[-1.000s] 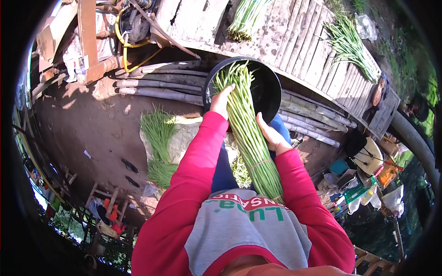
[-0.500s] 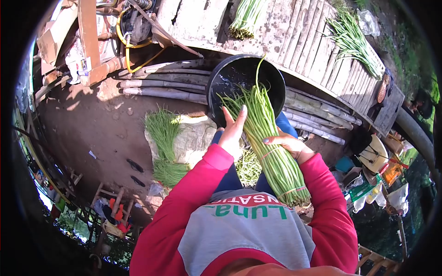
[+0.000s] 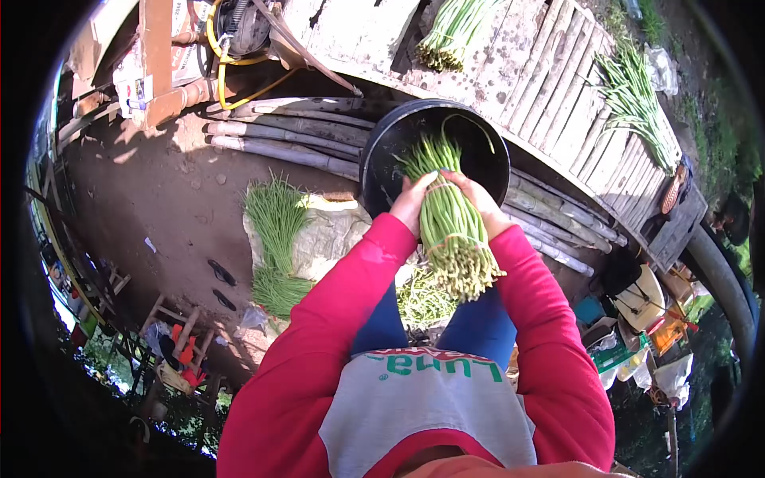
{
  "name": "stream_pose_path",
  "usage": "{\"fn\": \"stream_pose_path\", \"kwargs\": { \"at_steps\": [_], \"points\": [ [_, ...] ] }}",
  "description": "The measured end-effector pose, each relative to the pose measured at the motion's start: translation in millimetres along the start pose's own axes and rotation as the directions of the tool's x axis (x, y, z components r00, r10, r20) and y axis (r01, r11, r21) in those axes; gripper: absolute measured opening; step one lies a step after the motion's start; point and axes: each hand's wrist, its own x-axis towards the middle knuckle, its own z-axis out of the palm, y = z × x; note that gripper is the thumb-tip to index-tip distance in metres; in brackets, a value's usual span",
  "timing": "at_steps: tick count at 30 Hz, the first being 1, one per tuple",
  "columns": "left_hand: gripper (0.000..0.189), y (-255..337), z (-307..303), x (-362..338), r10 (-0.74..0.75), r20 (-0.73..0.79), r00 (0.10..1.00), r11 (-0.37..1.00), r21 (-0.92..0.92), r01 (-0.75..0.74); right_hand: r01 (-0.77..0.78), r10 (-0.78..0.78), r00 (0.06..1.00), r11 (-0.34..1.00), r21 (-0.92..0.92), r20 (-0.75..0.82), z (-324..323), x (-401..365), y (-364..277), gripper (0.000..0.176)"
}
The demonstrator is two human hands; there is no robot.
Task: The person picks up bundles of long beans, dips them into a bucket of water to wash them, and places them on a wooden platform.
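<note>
One banded long-bean bundle (image 3: 450, 219), left hand (image 3: 409, 205) and right hand (image 3: 481, 203) clasping it; tips apparently inside black tub (image 3: 486, 163); any shift calls for both palms.

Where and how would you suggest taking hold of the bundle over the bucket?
I'd grip the bundle from left and right at the band nearer the bucket. Its thick, rounded sides suit a two-sided grip, and the band gathers the stems there, while its tips splay loosely beyond.

Running clear over bare ground (image 3: 171, 211) left of the sheet (image 3: 328, 241); meeting the bucket (image 3: 384, 155) ahead, then the platform (image 3: 532, 95) edge.
</note>
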Motion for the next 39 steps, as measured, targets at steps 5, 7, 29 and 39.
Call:
{"fn": "stream_pose_path", "kwargs": {
  "at_steps": [5, 7, 29, 39],
  "points": [
    [0.071, -59.4, 84.0, -147.4, 0.256, -0.066, 0.964, 0.966, 0.057, -0.253, -0.016, 0.006, 0.998, 0.983, 0.181, 0.059, 33.3, -147.4, 17.3, 0.042],
    [0.07, -54.1, 69.8, -124.5, 0.249, -0.031, 0.968, 0.968, 0.023, -0.248, -0.143, 0.13, 0.989, 0.958, 0.249, 0.069, 8.0, -118.7, 22.5, 0.042],
    [0.025, 28.1, -14.6, 39.7, 0.253, -0.138, 0.958, 0.958, 0.176, -0.227, -0.159, 0.101, 0.914, 0.98, 0.116, 0.394, -51.7, 95.1, 15.8, 0.031],
    [0.079, -42.4, 57.4, -155.4, 0.271, -0.02, 0.962, 0.909, 0.336, -0.249, 0.05, -0.049, 0.999, 0.997, 0.052, -0.013, 52.9, -157.7, 33.7, 0.048]
  ]
}}
